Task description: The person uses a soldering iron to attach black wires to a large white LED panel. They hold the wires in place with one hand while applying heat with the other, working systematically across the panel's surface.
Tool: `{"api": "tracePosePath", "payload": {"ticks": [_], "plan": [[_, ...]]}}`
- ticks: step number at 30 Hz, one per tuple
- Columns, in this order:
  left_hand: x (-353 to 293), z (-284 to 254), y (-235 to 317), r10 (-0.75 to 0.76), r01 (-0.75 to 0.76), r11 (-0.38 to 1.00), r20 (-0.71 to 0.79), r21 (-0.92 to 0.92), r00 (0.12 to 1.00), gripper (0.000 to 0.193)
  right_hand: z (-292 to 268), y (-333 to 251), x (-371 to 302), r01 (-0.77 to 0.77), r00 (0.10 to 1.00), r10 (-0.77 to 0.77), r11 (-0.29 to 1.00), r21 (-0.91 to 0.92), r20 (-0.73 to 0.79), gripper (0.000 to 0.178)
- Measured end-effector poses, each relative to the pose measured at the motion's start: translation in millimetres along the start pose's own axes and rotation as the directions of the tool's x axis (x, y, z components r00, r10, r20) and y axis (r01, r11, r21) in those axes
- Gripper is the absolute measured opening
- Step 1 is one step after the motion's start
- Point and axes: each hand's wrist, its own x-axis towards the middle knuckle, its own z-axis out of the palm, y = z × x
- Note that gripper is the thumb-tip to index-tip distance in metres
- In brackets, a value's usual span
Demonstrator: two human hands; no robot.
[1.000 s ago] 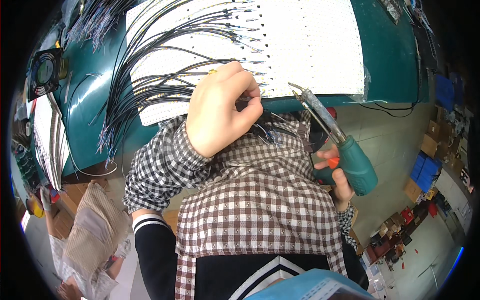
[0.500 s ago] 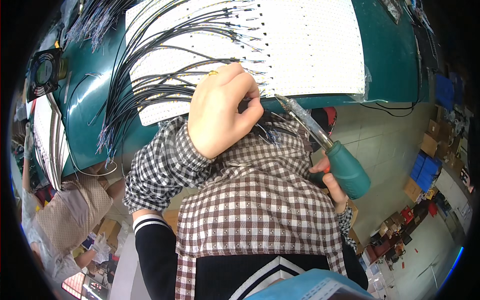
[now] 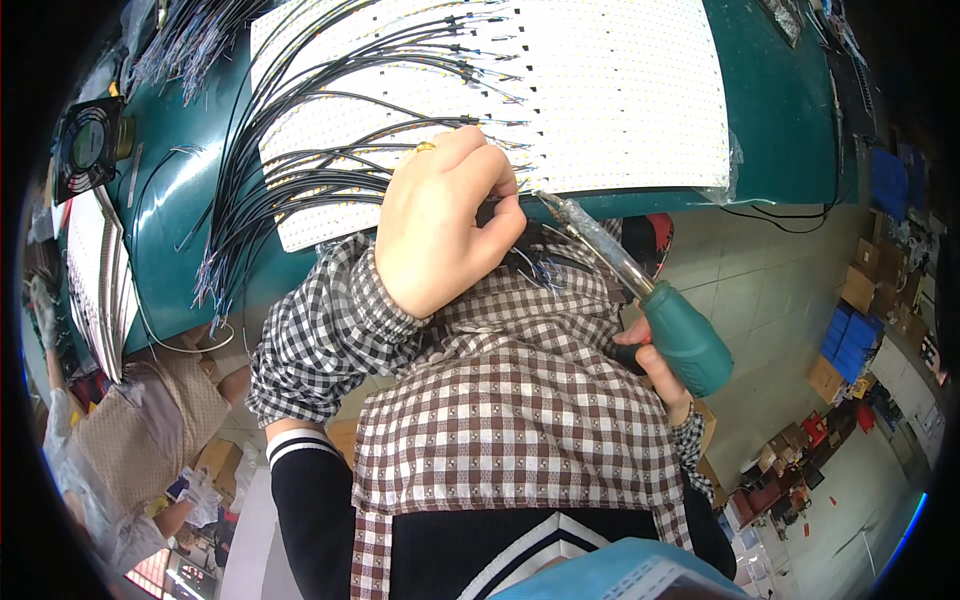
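Note:
A white board (image 3: 630, 100) with rows of small yellow dots lies on the green tabletop. Black cables (image 3: 290, 185) with thin stripped wire ends run across its left part to a column of small black parts. At the board's near edge my left hand (image 3: 445, 225) is closed in a pinch; a cable end seems to be between its fingertips, mostly hidden by the fingers. My right hand (image 3: 662, 378) is wrapped round the green handle of a soldering iron (image 3: 690, 338). The iron's tip points up and left, close to the board's near edge, beside my left fingertips.
A small black fan (image 3: 90, 148) stands at the table's left edge, near a stack of white boards (image 3: 100, 270). More loose wires (image 3: 190, 45) lie at the far left. Another person's lap and gloved hand (image 3: 200, 495) show at lower left. Blue bins and cartons (image 3: 845, 340) stand at right.
The soldering iron has moved slightly left, its tip nearer my left fingertips. My left hand has stayed in place. The other person at left has shifted a little.

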Motion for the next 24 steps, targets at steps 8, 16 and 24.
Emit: {"api": "tracePosePath", "payload": {"ticks": [8, 16, 24], "plan": [[0, -1, 0, -0.010, 0.010, 1.000, 0.011, -0.001, 1.000, 0.012, -2, 4, 1, 0.031, 0.999, -0.030, 0.998, -0.054, 0.019, 0.049], [0, -1, 0, -0.021, 0.022, 1.000, 0.013, -0.014, 1.000, 0.012, 5, -6, 4, 0.054, 0.998, -0.053, 0.998, 0.019, -0.041, 0.046], [1, -3, 2, -0.022, 0.021, 1.000, 0.033, 0.012, 0.999, 0.012, 1, -5, 5, 0.067, 0.998, -0.067, 0.998, 0.005, -0.003, 0.048]]}}
